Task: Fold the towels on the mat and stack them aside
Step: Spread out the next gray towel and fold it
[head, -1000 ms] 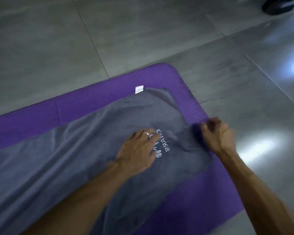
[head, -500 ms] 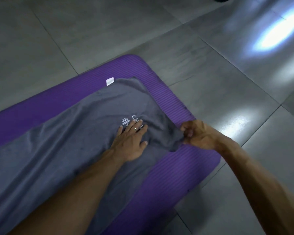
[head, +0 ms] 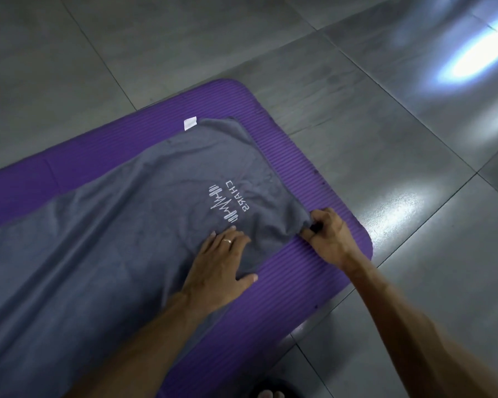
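Towel [head: 104,254] lengthwise along mat [head: 314,182]; corner pinched.

Towel [head: 104,254] lies on mat [head: 314,173]; mat on floor [head: 414,254]

Your left hand [head: 219,268] lies flat, fingers straight, on the grey towel [head: 98,239], just below its white embroidered logo [head: 227,205]. A ring [head: 227,240] shows on one finger. Your right hand [head: 327,235] pinches the towel's near right corner, fingers curled. The towel is spread over a purple ribbed mat [head: 299,173] on the grey tiled floor [head: 385,139]. A white label [head: 190,123] sits at the far corner.
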A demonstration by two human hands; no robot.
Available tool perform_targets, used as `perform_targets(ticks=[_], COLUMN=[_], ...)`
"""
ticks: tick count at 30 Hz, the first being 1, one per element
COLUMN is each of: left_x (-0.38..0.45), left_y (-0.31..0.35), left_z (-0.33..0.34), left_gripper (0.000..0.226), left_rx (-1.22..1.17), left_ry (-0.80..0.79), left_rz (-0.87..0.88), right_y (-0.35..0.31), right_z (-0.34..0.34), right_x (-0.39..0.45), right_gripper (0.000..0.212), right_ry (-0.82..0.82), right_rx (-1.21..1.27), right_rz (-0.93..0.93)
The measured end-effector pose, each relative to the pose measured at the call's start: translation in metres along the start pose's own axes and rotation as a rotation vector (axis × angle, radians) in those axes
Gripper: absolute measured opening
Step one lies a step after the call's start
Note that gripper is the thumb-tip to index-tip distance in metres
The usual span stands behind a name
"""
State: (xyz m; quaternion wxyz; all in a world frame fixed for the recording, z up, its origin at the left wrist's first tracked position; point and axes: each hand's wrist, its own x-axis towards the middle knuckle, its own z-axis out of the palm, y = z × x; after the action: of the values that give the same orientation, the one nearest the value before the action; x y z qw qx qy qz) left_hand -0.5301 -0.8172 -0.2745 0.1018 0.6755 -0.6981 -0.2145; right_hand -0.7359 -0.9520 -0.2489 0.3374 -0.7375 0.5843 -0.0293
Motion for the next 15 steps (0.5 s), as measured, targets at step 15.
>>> perform_targets(ticks=[15], left_x=[-0.042], left_y=[0.024], left_z=[0.02], left_gripper=[0.046], left_rx=[0.318], left_ry=[0.07], left_rz=[0.164], right_y=[0.02], right_z=[-0.006], right_x=[-0.025], right_gripper=[0.038], right_ry=[0.094], right_rx=[0.1], right_rz=[0.305])
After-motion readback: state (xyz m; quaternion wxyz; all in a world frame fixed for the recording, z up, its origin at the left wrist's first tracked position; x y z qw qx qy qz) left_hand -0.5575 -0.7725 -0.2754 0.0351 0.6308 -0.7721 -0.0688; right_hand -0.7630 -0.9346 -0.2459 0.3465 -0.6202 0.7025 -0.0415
